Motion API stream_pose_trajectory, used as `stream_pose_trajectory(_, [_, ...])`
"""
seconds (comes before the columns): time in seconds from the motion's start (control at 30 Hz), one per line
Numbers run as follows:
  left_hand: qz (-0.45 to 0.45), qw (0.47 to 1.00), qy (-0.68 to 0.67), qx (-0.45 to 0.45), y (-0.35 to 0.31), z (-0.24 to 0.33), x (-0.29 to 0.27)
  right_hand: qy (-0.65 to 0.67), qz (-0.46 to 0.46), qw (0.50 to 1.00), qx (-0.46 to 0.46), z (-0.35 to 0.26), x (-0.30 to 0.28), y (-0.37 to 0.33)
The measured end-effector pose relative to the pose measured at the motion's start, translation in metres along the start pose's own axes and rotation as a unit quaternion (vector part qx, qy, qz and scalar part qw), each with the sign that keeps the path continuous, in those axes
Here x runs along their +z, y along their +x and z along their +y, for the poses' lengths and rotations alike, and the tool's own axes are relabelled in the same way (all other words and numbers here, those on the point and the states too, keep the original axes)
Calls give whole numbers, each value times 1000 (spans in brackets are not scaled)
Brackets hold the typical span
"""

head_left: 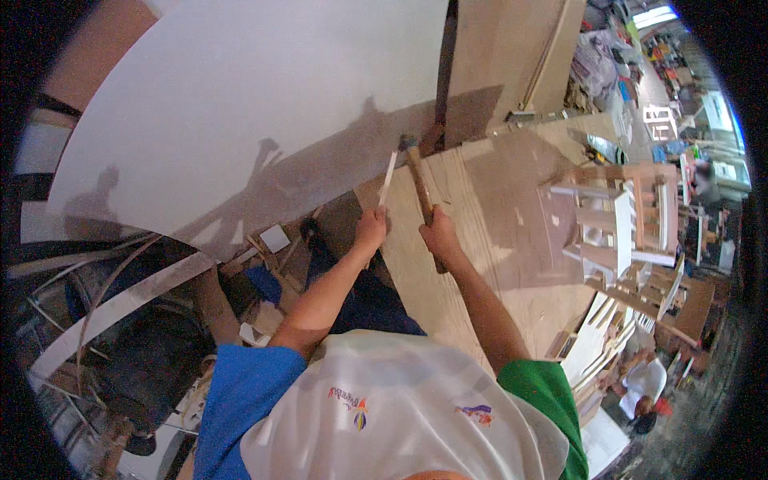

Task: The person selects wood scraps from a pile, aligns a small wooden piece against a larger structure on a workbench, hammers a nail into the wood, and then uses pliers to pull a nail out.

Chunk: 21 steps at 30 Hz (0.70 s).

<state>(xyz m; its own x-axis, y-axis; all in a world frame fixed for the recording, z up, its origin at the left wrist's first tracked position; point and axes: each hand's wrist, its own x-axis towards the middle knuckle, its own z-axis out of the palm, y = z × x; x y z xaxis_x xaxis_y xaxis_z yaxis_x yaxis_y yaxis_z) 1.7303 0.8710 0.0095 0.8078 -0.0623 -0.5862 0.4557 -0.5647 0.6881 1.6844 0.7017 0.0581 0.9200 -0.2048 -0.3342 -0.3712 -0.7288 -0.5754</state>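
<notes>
The hammer [420, 179] has a dark head at the far end and a brownish handle, which slants to near right. Just to its left, a thin, pale, straight strip [389, 179] is held, its far end leaning right.

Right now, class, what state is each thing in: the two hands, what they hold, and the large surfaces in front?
Narrow, pale, straight strip: gripped, material unclear.
Hammer with dark head and brown wooden handle: gripped, head pointing away from the body.
Left hand: closed around the strip.
Right hand: closed around the handle.
Large, smooth white panel: partly shadowed.
Light-brown wooden board: partly shadowed.
</notes>
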Motion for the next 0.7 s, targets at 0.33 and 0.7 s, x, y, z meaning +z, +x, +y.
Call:
stream_pose_trajectory(0.33, [43,997,-58,35,-1,-39,23,104,-42,990,83,-37,-26,-12])
stream_pose_trajectory(0.7, [48,998,-39,18,10,-39,23,26,6,999,-34,-34,-19,-2])
